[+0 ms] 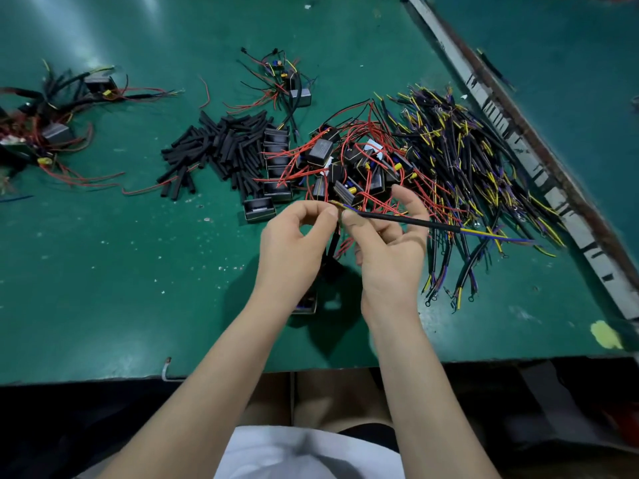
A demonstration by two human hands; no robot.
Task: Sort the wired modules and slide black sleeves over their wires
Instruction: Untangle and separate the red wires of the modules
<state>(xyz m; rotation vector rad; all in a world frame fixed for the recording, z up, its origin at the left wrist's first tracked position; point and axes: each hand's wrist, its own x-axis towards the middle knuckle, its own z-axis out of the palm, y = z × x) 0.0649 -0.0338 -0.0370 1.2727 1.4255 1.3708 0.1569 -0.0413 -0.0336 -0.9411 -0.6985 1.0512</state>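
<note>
Above the green table (138, 271), my left hand (294, 240) pinches thin wire ends between thumb and forefinger. My right hand (387, 243) pinches the near end of a black-sleeved cable (408, 221) whose yellow and blue wires stick out to the right. A black module (306, 302) hangs below my hands, mostly hidden by them. Behind my hands lies a heap of black modules with red wires (349, 164). Loose black sleeves (221, 150) are piled to its left.
A big pile of sleeved yellow, blue and black cables (460, 174) spreads at the right. Finished modules (52, 129) lie at the far left, a small wired group (287, 84) at the back. A worn strip (511, 133) runs diagonally along the right. The table's front edge is near my body.
</note>
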